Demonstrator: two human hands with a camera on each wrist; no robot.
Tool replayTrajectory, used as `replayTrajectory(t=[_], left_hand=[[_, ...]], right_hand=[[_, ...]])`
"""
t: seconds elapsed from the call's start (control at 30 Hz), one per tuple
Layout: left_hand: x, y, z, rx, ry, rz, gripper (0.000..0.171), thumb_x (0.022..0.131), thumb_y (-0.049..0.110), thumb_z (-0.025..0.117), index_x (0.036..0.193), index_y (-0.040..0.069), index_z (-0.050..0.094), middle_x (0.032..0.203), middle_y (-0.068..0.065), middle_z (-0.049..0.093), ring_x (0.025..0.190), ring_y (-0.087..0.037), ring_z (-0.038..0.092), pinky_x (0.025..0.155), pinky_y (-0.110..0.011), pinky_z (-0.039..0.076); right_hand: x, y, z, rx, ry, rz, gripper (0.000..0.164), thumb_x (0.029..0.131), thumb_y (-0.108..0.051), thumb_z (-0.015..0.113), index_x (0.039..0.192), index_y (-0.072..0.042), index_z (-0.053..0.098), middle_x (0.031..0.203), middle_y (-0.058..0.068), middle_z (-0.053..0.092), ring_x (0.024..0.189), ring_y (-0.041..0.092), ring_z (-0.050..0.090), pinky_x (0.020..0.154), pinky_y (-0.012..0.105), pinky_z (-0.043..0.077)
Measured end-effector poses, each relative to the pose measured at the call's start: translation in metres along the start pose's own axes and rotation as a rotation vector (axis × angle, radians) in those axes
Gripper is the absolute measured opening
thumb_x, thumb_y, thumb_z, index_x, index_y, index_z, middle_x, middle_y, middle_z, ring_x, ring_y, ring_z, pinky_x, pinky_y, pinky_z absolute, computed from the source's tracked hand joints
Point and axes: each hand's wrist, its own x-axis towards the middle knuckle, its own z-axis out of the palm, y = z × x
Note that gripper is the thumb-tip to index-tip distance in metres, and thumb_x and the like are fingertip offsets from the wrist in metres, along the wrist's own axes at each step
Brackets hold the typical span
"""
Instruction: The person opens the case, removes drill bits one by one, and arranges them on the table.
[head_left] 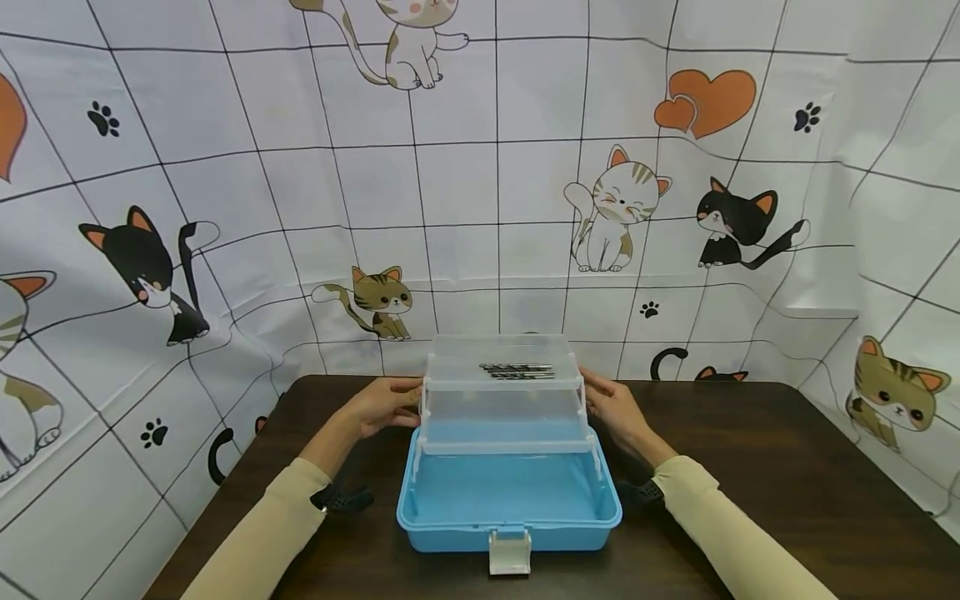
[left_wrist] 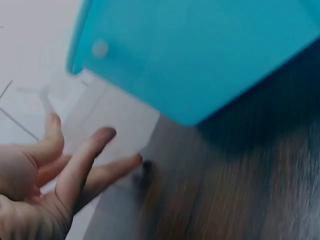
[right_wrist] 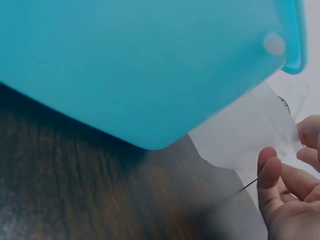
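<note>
A light blue storage box [head_left: 510, 537] stands open on the table, its white front latch [head_left: 509, 553] hanging down. Translucent trays [head_left: 504, 417] rise in steps toward its back. Several thin dark metal rods [head_left: 517, 371], like drill bits, lie in the top tray. My left hand [head_left: 378, 407] is at the top tray's left side; the left wrist view shows its fingers [left_wrist: 82, 167] spread, gripping nothing. My right hand [head_left: 618, 412] is at the tray's right side, its fingertips partly hidden there. Its fingers [right_wrist: 270, 172] look loosely bent in the right wrist view.
The dark wooden table [head_left: 750, 467] extends to both sides of the box. A white cloth [head_left: 457, 192] with a grid and cartoon cats hangs close behind the table. A translucent panel [right_wrist: 240, 130] extends behind the box. Black straps [head_left: 341, 498] circle the wrists.
</note>
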Motion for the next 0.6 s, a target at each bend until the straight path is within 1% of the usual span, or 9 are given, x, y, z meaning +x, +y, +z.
replayTrajectory(t=[0.1,0.2,0.27,0.33,0.5,0.6], left_hand=[[-0.0009,0.0023,0.0054,0.006,0.067,-0.035,0.044,0.104,0.013,0.061,0.143,-0.007,0.054,0.112,-0.020,0.069,0.088,-0.032,0.072,0.078,-0.039,0.059],[-0.0036,0.0007,0.0077,0.016,0.095,-0.051,0.042,0.103,0.013,0.061,0.139,-0.009,0.057,0.108,-0.020,0.071,0.086,-0.031,0.073,0.077,-0.038,0.059],[-0.0046,-0.0004,0.0082,0.019,0.098,-0.056,0.041,0.103,0.013,0.062,0.138,-0.009,0.058,0.109,-0.020,0.071,0.088,-0.031,0.073,0.079,-0.038,0.059],[-0.0051,-0.0013,0.0076,0.022,0.094,-0.058,0.041,0.103,0.014,0.062,0.137,-0.009,0.058,0.111,-0.020,0.070,0.092,-0.031,0.072,0.081,-0.038,0.058],[-0.0038,-0.0002,0.0024,0.004,0.068,-0.072,0.041,0.102,0.012,0.064,0.136,-0.010,0.059,0.121,-0.020,0.068,0.102,-0.031,0.070,0.087,-0.040,0.056],[-0.0027,0.0051,-0.0012,-0.011,0.061,-0.077,0.043,0.101,0.013,0.066,0.137,-0.011,0.058,0.125,-0.020,0.066,0.107,-0.034,0.068,0.089,-0.041,0.055]], right_hand=[[-0.0020,0.0012,-0.0013,-0.006,-0.001,0.042,0.050,0.105,-0.022,0.062,0.150,-0.004,0.050,0.140,0.020,0.057,0.103,0.019,0.064,0.080,0.027,0.055],[-0.0043,0.0028,0.0000,-0.010,-0.005,0.069,0.050,0.105,-0.021,0.061,0.151,-0.004,0.050,0.145,0.020,0.053,0.113,0.026,0.063,0.085,0.032,0.056],[-0.0053,0.0035,0.0012,-0.011,0.002,0.083,0.049,0.105,-0.021,0.061,0.150,-0.005,0.051,0.149,0.017,0.050,0.122,0.030,0.059,0.089,0.037,0.055],[-0.0061,0.0038,0.0021,-0.017,-0.003,0.081,0.049,0.106,-0.021,0.060,0.151,-0.005,0.050,0.151,0.018,0.048,0.126,0.033,0.057,0.091,0.039,0.054],[-0.0075,0.0020,0.0041,-0.005,-0.003,0.084,0.049,0.106,-0.023,0.059,0.151,-0.005,0.050,0.149,0.020,0.049,0.125,0.034,0.058,0.091,0.041,0.054],[-0.0081,-0.0003,0.0040,0.000,0.001,0.091,0.050,0.106,-0.025,0.060,0.151,-0.006,0.050,0.148,0.020,0.050,0.124,0.034,0.058,0.092,0.042,0.054]])
